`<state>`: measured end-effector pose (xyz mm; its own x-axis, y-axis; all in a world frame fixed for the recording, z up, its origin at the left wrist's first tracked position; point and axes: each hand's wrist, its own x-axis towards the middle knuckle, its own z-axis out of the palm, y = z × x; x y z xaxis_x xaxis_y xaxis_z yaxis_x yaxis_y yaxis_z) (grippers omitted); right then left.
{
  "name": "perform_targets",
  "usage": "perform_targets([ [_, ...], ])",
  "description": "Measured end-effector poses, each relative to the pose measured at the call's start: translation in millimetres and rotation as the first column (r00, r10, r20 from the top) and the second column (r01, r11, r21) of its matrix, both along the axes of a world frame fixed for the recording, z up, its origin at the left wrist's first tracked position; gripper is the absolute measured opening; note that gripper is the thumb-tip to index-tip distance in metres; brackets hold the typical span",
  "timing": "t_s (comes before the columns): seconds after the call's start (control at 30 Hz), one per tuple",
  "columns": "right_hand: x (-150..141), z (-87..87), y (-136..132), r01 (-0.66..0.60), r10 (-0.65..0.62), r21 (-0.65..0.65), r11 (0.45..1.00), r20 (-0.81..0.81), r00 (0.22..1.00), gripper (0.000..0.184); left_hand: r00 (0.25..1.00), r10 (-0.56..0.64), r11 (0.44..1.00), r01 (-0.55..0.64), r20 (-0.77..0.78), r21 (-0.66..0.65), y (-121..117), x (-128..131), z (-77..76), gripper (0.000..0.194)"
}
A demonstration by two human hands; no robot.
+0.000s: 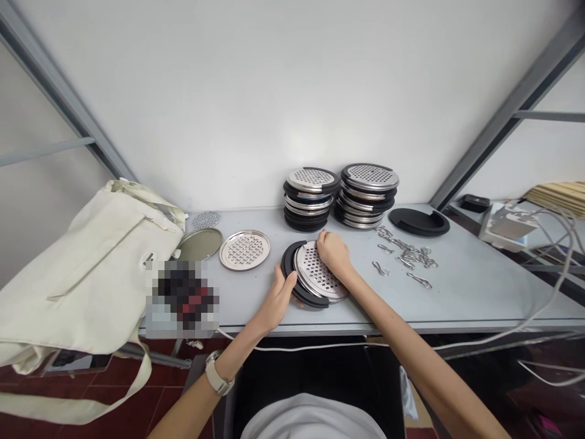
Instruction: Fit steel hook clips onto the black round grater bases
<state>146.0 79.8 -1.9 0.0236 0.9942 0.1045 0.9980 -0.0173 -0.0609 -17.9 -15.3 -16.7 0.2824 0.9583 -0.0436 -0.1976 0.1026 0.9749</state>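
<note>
Currently | left hand (278, 297) gripping a black holder (287, 258) | right hand (334, 253) curling over its perforated metal plate (312, 273), grip being unclear

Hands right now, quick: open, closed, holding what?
Left hand: closed, holding the black holder.
Right hand: curled against the metal grater; grip can't be told.

The single head-worn view is directed forward and down at close range; the work surface (475, 280) is seen from above its near edge, the wall (274, 79) beyond its far edge.
</note>
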Motion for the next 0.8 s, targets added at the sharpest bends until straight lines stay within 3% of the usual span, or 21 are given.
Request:
perform_targets([
  [0.27,-8.9,2.2,-6.7,0.071,-0.068,0.036,0.997,-0.074,0.995,0.041,0.992,0.104,0.994,-0.101,0.075,-0.044,1.4,3.7,0.3,0.058],
  [0.53,-19.2,2.6,1.3,0.218,-0.213,-0.017,0.976,-0.301,0.929,0.046,0.994,0.074,0.994,-0.067,0.077,-0.089,3.9,1.1,-1.9,0.060],
  [0.67,-0.2,8.0,12.3,0.105,-0.142,-0.105,0.989,-0.448,0.883,0.049,0.987,0.071,0.994,-0.058,0.141,-0.096,5.1,-1.2,-3.2,0.050],
  [0.8,30.4,19.3,1.5,-0.098,-0.006,-0.142,0.985,-0.596,0.803,0.049,0.957,0.116,0.975,-0.059,0.265,-0.214,9.2,-4.4,-3.8,0.041],
])
